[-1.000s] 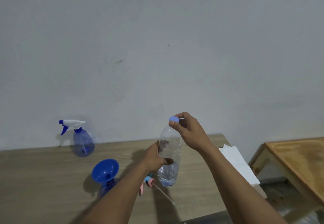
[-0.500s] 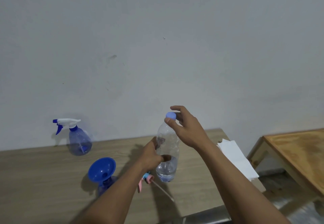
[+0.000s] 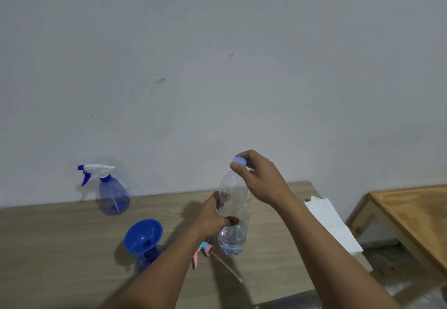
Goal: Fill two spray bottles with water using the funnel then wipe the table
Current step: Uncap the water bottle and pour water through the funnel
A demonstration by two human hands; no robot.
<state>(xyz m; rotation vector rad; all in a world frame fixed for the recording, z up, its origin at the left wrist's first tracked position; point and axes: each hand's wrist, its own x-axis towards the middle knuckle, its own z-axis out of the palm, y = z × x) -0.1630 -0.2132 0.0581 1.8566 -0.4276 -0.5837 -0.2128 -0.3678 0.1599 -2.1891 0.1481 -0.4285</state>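
Observation:
A clear water bottle point(image 3: 234, 214), about a third full, is held upright above the table by my left hand point(image 3: 212, 219), which grips its middle. My right hand point(image 3: 260, 180) pinches the pale blue cap point(image 3: 239, 160) on the bottle's top. A blue funnel point(image 3: 143, 235) sits in the neck of a blue spray bottle point(image 3: 147, 259) that has no sprayer on it. Its pink and blue spray head point(image 3: 204, 250), with a long tube, lies on the table beside it. Another blue spray bottle point(image 3: 111, 194), with a white and blue trigger, stands near the wall.
The wooden table point(image 3: 60, 248) runs along a grey wall. White paper towels point(image 3: 331, 221) lie at the table's right end. A second, orange-brown wooden table point(image 3: 416, 212) stands to the right, across a gap of floor.
My right hand's fingers have curled back down around the cap after being spread half a second ago. The bottle stays held in my left hand.

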